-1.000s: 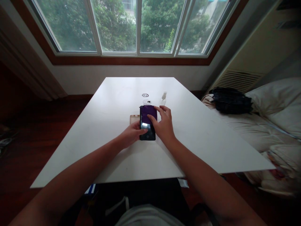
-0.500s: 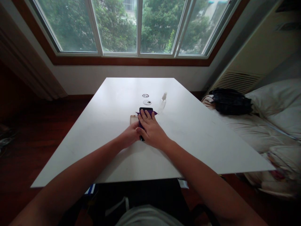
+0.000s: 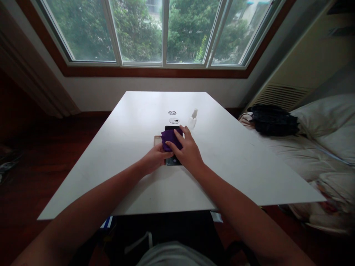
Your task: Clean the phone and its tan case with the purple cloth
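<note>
A black phone (image 3: pixel 172 161) lies on the white table, partly covered by a purple cloth (image 3: pixel 171 139). My left hand (image 3: pixel 154 158) grips the phone's left edge, thumb across its lower part. Curled over the cloth, my right hand (image 3: pixel 188 148) pinches it between thumb and fingers above the phone. Just left of the phone, a pale phone case (image 3: pixel 157 140) is partly hidden by my left hand and the cloth.
Beyond the phone are two small round items (image 3: pixel 172 112) (image 3: pixel 174 120) and a clear spray bottle (image 3: pixel 193 119). The white table (image 3: pixel 235 166) ends at a near edge before my body. A dark bag (image 3: pixel 273 120) sits on bedding at right.
My right hand has gone from lying flat with fingers spread on the cloth to curling around it, slightly to the right. The cloth is bunched up, and more of the phone's lower end shows.
</note>
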Demonstrator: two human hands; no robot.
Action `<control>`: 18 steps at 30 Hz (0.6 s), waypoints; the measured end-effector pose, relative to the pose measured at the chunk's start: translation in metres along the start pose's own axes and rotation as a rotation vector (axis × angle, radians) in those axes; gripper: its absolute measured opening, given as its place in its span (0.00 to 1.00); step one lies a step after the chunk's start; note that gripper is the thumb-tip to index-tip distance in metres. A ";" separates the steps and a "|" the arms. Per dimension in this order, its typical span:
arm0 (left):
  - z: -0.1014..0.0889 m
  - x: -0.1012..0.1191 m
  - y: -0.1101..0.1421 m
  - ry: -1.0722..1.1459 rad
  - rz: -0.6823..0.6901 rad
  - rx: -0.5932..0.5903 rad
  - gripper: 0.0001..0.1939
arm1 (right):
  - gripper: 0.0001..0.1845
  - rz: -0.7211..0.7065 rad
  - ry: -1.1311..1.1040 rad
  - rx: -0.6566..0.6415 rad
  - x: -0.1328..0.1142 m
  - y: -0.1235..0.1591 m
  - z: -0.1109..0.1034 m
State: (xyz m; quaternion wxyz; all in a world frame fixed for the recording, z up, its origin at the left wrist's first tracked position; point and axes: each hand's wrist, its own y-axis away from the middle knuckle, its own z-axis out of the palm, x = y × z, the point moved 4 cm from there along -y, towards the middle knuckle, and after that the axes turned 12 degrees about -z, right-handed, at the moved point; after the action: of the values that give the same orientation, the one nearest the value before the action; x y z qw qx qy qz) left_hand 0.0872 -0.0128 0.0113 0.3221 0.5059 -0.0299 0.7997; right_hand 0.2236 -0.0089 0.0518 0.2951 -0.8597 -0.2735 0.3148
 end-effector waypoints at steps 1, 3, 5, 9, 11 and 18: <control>0.000 0.000 0.000 -0.010 0.003 0.008 0.29 | 0.32 0.006 -0.001 -0.043 0.002 0.000 0.003; 0.000 -0.001 0.000 -0.021 0.007 0.014 0.29 | 0.34 0.024 -0.023 -0.106 0.005 0.000 0.008; 0.000 -0.002 -0.001 -0.025 0.012 -0.016 0.30 | 0.35 0.071 -0.054 -0.117 0.010 0.001 0.010; -0.001 -0.003 -0.002 -0.047 0.021 -0.076 0.32 | 0.38 0.183 -0.104 -0.088 0.019 0.001 0.009; -0.002 -0.003 -0.002 -0.057 0.015 -0.072 0.32 | 0.40 0.216 -0.133 -0.079 0.022 0.002 0.010; -0.001 -0.001 -0.001 -0.058 0.025 -0.036 0.32 | 0.42 0.229 -0.071 0.110 0.022 0.004 0.001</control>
State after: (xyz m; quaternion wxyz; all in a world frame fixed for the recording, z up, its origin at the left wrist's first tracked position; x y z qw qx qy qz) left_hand 0.0870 -0.0125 0.0095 0.3202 0.5226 -0.0601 0.7878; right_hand 0.2383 0.0029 0.0403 0.2942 -0.8560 -0.1660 0.3914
